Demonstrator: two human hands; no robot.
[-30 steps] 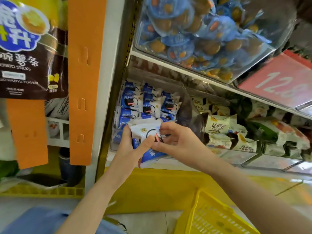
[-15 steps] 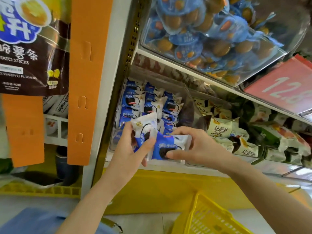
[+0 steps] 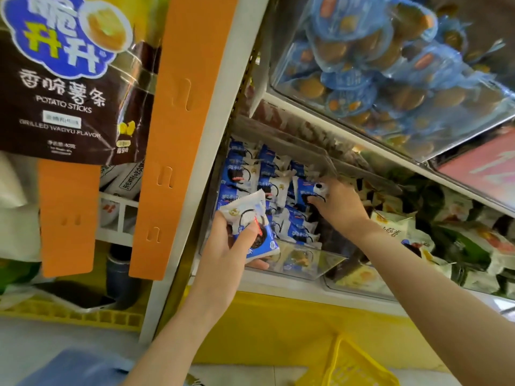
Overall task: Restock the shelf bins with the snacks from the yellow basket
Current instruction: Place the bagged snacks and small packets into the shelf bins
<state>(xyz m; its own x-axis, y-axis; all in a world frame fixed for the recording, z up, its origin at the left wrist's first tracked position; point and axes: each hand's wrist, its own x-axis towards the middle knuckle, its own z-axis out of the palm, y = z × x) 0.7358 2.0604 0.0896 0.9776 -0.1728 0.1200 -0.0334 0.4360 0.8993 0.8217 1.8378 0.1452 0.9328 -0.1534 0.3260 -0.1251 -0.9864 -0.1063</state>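
My left hand [image 3: 223, 254] grips a small stack of blue-and-white snack packets [image 3: 250, 221] in front of the clear shelf bin [image 3: 309, 263]. Inside that bin lie several packets of the same kind [image 3: 250, 174]. My right hand [image 3: 338, 207] reaches into the bin's right side and presses one packet [image 3: 313, 192] down among the others, fingers closed on it. The yellow basket [image 3: 348, 366] shows only its rim at the bottom edge, below my right forearm.
A second clear bin [image 3: 390, 51] of blue round-snack packs sits on the shelf above. Green and white packets [image 3: 459, 238] fill the bins to the right. Orange hanging strips [image 3: 178, 135] and a potato-stick bag [image 3: 64, 79] hang to the left. A red price sign [image 3: 485, 168] hangs at right.
My right hand has carried one packet up and into the bin's right side. My left hand still holds the remaining packets, a little lower left than before.
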